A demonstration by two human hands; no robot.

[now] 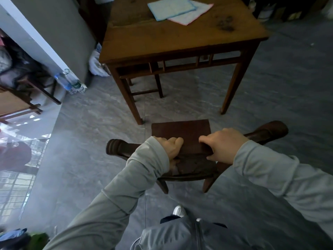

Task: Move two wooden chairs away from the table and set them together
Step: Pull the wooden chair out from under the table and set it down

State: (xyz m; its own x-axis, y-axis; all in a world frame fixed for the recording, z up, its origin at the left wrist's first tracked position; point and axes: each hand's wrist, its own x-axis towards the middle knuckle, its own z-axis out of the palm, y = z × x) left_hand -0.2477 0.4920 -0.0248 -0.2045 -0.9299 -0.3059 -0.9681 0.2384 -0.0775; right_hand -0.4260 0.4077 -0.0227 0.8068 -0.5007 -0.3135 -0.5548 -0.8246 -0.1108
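While no writing's legible, left hand (pixel 171 148) & right hand (pixel 221 147) clench chair (pixel 182 130) top rail.

Both arms wear long, loose, pale grey sleeves (pixel 137 179) with stitched seams and cuffs ending at the wrists. The left hand (pixel 171 148) and right hand (pixel 221 147) are bare. Below shows a grey zipped jacket front (pixel 180 235), dark trousers and a white shoe (pixel 179 211).

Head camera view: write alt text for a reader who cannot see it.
Both hands, left hand and right hand, grip the curved top rail of a dark brown wooden chair standing on grey floor just clear of a square brown wooden table. Two pale cloths lie on the tabletop.
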